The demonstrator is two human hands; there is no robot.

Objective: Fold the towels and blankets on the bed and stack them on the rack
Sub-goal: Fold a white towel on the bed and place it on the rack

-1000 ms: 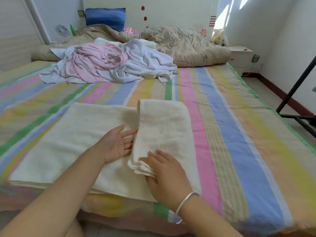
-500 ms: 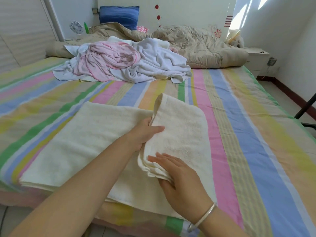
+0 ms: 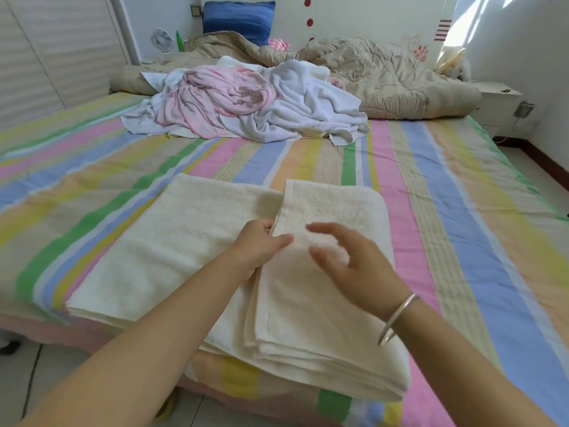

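Observation:
A cream towel (image 3: 160, 254) lies spread at the near edge of the striped bed (image 3: 462, 229), its right end folded over into a flap (image 3: 332, 208). My left hand (image 3: 258, 245) grips the flap's left edge, thumb on top and fingers tucked beneath. Just above the flap, my right hand (image 3: 354, 263) hovers with fingers spread and blurred; it holds nothing. Farther back lies a heap of unfolded linen: a pink blanket (image 3: 215, 100) and white towels (image 3: 308, 109).
A beige quilt (image 3: 385, 75) and a blue pillow (image 3: 238, 21) lie at the headboard. A small white fan (image 3: 160, 40) and a green bottle (image 3: 179, 41) stand at the back left. A white nightstand (image 3: 498, 106) is at the right. Floor shows below the bed edge.
My left hand has gone from lying flat beside the flap to gripping its edge. My right hand has let go of the flap's near corner and lifted above it. The view has shifted rightwards.

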